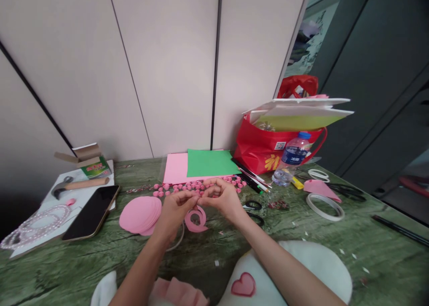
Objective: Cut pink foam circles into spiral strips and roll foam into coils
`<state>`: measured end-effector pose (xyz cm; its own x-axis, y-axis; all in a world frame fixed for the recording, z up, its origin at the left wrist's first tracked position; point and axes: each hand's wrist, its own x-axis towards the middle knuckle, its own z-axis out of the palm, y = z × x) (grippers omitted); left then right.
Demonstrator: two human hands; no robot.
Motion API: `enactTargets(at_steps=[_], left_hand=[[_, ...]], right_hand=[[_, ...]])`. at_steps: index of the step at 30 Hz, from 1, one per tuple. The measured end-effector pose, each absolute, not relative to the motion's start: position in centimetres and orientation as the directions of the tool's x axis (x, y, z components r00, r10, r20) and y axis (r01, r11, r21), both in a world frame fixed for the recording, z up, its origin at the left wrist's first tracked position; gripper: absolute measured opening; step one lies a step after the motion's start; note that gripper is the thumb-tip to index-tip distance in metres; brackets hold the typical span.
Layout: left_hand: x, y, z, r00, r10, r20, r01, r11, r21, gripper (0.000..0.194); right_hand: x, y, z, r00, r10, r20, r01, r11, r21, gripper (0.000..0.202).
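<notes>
My left hand (179,207) and my right hand (223,198) meet over the middle of the table, with thumbs and fingers pinched close together. Between the fingertips is the end of a pink spiral paper strip (196,220), whose curl hangs just below them. The fingers partly hide the pinched end. Behind my hands lie many small pink rolled paper roses (176,189). A stack of pink paper circles (139,214) is left of my left hand. To the right of my right hand are black-handled scissors (254,205). A tape roll (177,239) lies partly under my left wrist.
A phone (92,213), hammer (82,185) and beaded strand (36,225) lie left. Pink and green sheets (211,163) and pens (251,178) sit behind. On the right are a red bag (254,145), water bottle (291,160) and tape roll (325,207). A white cushion (315,265) is in front.
</notes>
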<state>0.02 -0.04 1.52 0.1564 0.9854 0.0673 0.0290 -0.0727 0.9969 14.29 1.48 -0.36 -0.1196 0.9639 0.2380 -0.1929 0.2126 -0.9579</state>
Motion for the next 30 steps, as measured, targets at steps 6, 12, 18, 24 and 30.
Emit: enactTargets(at_steps=[6, 12, 18, 24, 30], left_hand=[[-0.5, -0.1, 2.1, 0.275, 0.959, 0.066, 0.174, -0.117, 0.978, 0.015], [-0.6, -0.1, 1.9, 0.404, 0.912, 0.074, 0.195, -0.165, 0.967, 0.023], [-0.5, 0.0, 1.5, 0.439, 0.898, 0.04, 0.214, -0.148, 0.965, 0.026], [-0.4, -0.2, 1.6, 0.458, 0.889, -0.009, 0.248, -0.118, 0.962, 0.028], [-0.3, -0.1, 2.0, 0.35, 0.931, 0.104, 0.218, -0.189, 0.958, 0.02]], right_hand=[[14.6, 1.2, -0.1, -0.177, 0.929, 0.325, 0.068, 0.341, -0.938, 0.04], [15.2, 1.1, -0.1, -0.277, 0.85, 0.448, 0.295, 0.519, -0.802, 0.033], [15.4, 0.8, 0.3, -0.413, 0.785, 0.462, 0.363, 0.607, -0.707, 0.042], [15.1, 0.6, 0.3, -0.439, 0.791, 0.426, 0.355, 0.588, -0.727, 0.047], [14.4, 1.1, 0.1, -0.289, 0.907, 0.305, 0.018, 0.324, -0.946, 0.024]])
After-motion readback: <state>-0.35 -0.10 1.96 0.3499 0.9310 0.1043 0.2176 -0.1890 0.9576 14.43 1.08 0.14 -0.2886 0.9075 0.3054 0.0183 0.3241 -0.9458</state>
